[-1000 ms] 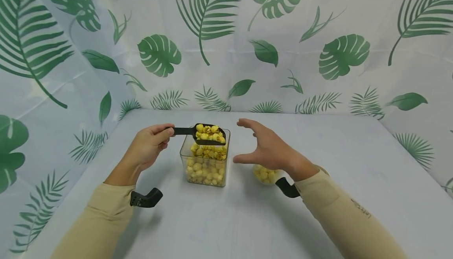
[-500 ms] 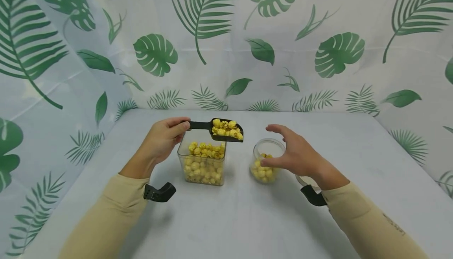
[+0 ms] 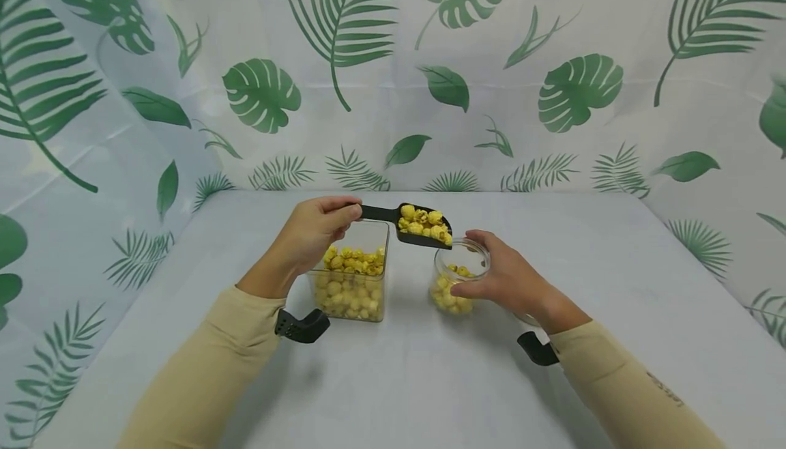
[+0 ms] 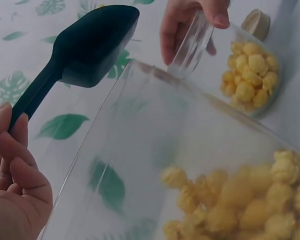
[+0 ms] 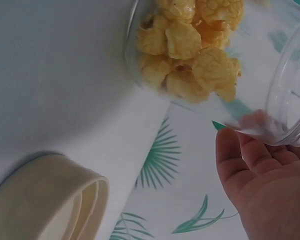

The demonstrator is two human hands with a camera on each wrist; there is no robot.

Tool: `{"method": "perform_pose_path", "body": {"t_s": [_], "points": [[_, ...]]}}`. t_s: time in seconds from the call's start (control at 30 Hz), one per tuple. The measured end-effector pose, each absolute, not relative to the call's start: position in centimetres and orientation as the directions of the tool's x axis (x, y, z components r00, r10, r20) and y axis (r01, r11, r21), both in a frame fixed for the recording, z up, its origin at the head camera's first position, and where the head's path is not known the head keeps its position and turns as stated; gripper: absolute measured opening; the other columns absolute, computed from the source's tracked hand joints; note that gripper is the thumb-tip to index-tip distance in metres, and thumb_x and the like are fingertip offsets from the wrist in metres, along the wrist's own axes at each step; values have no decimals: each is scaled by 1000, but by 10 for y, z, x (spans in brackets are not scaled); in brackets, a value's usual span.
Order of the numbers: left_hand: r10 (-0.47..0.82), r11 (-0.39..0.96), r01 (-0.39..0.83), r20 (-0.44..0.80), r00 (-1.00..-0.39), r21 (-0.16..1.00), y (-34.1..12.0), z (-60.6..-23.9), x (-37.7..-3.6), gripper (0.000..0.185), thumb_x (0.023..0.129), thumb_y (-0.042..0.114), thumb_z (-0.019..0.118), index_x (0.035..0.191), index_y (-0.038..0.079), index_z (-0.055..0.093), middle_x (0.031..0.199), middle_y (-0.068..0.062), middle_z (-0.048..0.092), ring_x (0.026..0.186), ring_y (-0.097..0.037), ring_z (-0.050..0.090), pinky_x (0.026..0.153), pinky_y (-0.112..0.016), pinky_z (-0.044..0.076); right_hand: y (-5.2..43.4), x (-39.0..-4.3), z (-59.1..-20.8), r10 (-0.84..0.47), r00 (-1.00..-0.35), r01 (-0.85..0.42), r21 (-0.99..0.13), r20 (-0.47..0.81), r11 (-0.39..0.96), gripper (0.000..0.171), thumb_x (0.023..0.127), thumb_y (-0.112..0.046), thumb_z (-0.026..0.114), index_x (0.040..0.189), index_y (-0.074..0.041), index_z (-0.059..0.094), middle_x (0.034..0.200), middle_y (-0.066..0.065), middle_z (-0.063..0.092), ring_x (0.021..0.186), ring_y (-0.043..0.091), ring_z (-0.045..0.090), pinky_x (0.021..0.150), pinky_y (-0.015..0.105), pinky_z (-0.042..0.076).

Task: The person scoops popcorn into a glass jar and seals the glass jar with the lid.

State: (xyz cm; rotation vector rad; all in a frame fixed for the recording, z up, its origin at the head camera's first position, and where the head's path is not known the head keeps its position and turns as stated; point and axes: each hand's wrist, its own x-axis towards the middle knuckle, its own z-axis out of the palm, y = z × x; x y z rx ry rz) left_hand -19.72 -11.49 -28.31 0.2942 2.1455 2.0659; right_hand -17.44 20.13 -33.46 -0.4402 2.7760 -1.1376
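- Black scoop (image 4: 97, 42): bearing popcorn (image 3: 422, 222), raised, tip near the clear jar (image 5: 257, 75); left grip (image 3: 316, 230) pinching the handle (image 3: 379, 213).
- Clear jar: part-filled, upright on the worktop (image 3: 393, 381), right of the square container (image 4: 135, 120); right grip (image 3: 511, 275) clasped around it.
- Beige lid (image 5: 37, 200): right of the jar.

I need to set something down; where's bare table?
Between left sleeve and right sleeve, in front of the square tub and round jar, the table is bare; so is its right side, by the backdrop. Crowded: around the jar, with right hand, scoop and lid.
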Motion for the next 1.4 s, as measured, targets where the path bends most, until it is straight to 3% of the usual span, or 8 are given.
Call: {"method": "perform_pose_path", "body": {"t_s": [0.37, 0.63, 0.93, 1.4], "points": [[235, 162, -9, -47, -971, 987, -92, -278, -200, 30, 100, 16, 66, 126, 1, 66, 106, -7, 63, 93, -22, 50, 80, -32, 43, 201, -173, -337, -295, -955, -189, -740, -14, 645, 103, 76, -36, 89, 154, -4, 29, 154, 17, 39, 142, 39, 32, 110, 62, 28], [223, 276, 15, -49, -973, 961, -83, -273, -200, 28, 97, 25, 70, 122, 12, 69, 114, -5, 64, 91, -24, 49, 79, -36, 42, 202, -176, -337, -308, -951, -219, -733, 13, 644, 102, 77, -35, 88, 153, -3, 29, 152, 17, 40, 140, 37, 35, 109, 60, 30], [235, 270, 22, -44, -971, 963, -80, -268, -201, 30, 97, 25, 70, 124, 13, 69, 114, -6, 64, 97, -26, 50, 85, -38, 43, 204, -175, -339, -295, -956, -202, -759, 14, 619, 100, 74, -34, 89, 151, -5, 32, 144, 15, 47, 122, 31, 48, 102, 52, 38], [221, 294, 22, -45, -974, 956, -87, -267, -200, 32, 97, 29, 70, 126, 15, 68, 119, -3, 65, 102, -25, 54, 88, -39, 44, 204, -175, -339, -291, -957, -195, -753, 5, 628, 103, 73, -38, 90, 152, -5, 32, 147, 15, 44, 126, 35, 45, 103, 54, 38]]}}
